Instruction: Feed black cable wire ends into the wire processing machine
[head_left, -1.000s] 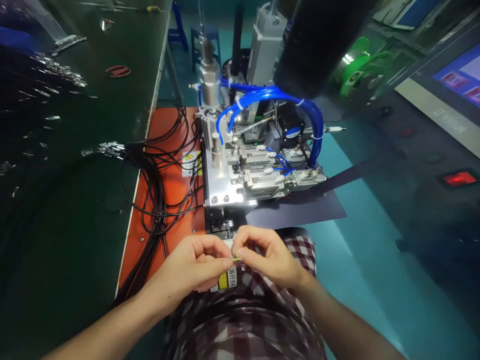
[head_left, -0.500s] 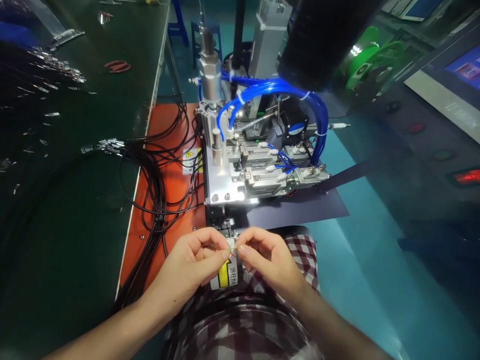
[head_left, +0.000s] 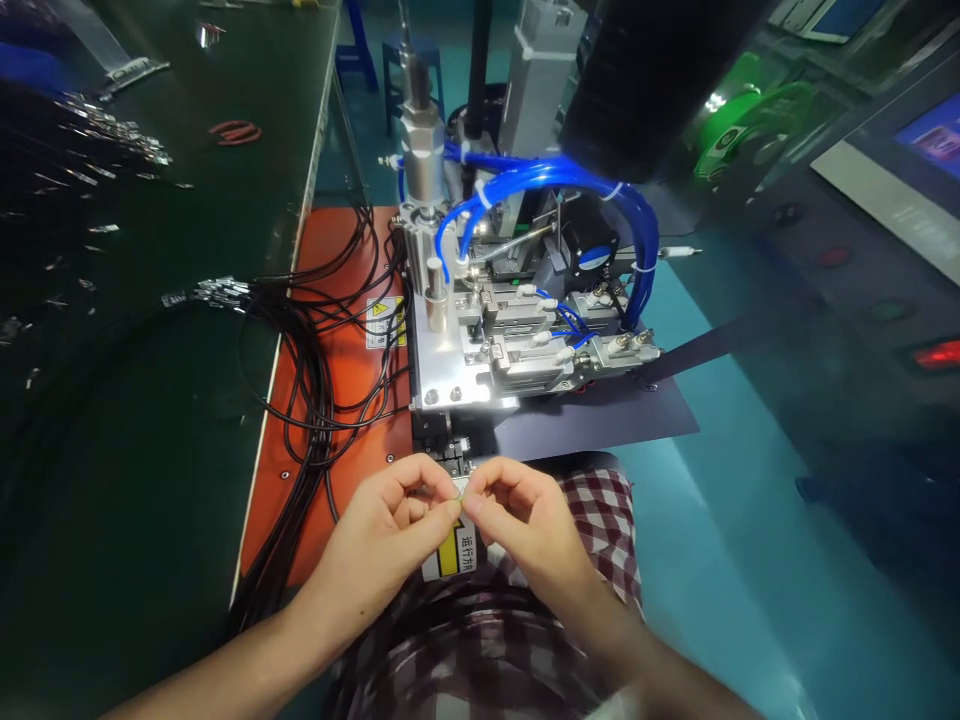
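Observation:
My left hand [head_left: 401,515] and my right hand [head_left: 521,510] meet fingertip to fingertip above my lap, thumb and forefinger pinched on each. Between the tips a bit of thin wire ends [head_left: 460,495] barely shows; the fingers cover most of it. Just below the fingers is a white label with a yellow stripe [head_left: 448,553]. A metal machine with blue tubes [head_left: 525,350] stands beyond both hands.
On the left, a dark green table [head_left: 187,400] carries black cables with metal ends [head_left: 221,292] and red-handled pliers [head_left: 236,132]. Black cables cross the orange plate [head_left: 345,375]. A control panel [head_left: 885,240] stands at the right.
My right hand has moved slightly left, so the fingertips now touch. The coloured wire ends, red one included, that showed between them are now mostly covered.

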